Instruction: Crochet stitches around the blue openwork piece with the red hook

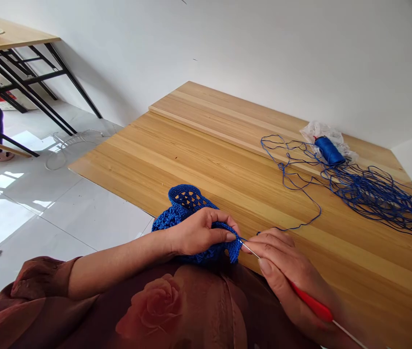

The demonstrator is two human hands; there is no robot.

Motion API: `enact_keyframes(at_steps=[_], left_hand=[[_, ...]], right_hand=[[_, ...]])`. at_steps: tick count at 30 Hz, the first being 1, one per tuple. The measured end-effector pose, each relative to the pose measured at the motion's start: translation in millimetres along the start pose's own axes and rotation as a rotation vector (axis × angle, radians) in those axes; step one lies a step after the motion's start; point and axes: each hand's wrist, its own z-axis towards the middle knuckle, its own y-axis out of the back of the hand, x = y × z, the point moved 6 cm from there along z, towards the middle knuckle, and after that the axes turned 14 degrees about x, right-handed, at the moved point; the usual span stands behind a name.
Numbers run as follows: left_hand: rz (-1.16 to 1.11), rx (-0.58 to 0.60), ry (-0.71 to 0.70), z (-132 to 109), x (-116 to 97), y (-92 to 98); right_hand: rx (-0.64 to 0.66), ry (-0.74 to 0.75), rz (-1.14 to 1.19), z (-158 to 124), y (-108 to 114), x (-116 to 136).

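Blue crochet work (186,196) with an openwork pattern rests at the near edge of the table, against my lap. My left hand (198,232) pinches its edge between thumb and fingers. In my right hand (286,266) is a crochet hook (313,303) with a red handle and a thin metal shaft. The hook's tip meets the edge of the work, right beside my left fingertips. Blue yarn (309,223) runs from the right hand's fingers across the table to a loose tangle.
A wooden table (191,140) stands against the white wall. On its right lie a blue yarn spool (329,150), a clear plastic bag (317,128) and a heap of loose blue yarn (369,194). Another table (27,39) with black legs stands far left, near a wire coil (71,143) on the floor.
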Motion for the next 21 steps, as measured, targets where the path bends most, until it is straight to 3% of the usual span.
enact_keyframes(at_steps=[4, 6, 10, 15, 21], left_hand=[[-0.188, 0.102, 0.061, -0.4, 8.2, -5.4], [-0.289, 0.111, 0.101, -0.2, 12.1, -8.2], [-0.444, 0.027, 0.12, 0.6, 17.0, -9.1], [-0.409, -0.101, 0.083, 1.7, 17.0, -5.7], [-0.103, -0.193, 0.079, 0.1, 10.8, -2.7]], right_hand=[[0.02, 0.047, 0.38, 6.0, -5.4, -15.9], [-0.007, 0.071, 0.455, 10.2, -11.4, -20.5], [-0.206, 0.141, 0.157, 10.0, -14.2, -19.1], [-0.356, 0.118, -0.283, 5.8, -18.4, -20.0], [-0.389, -0.013, -0.269, 8.1, -26.9, -27.8]])
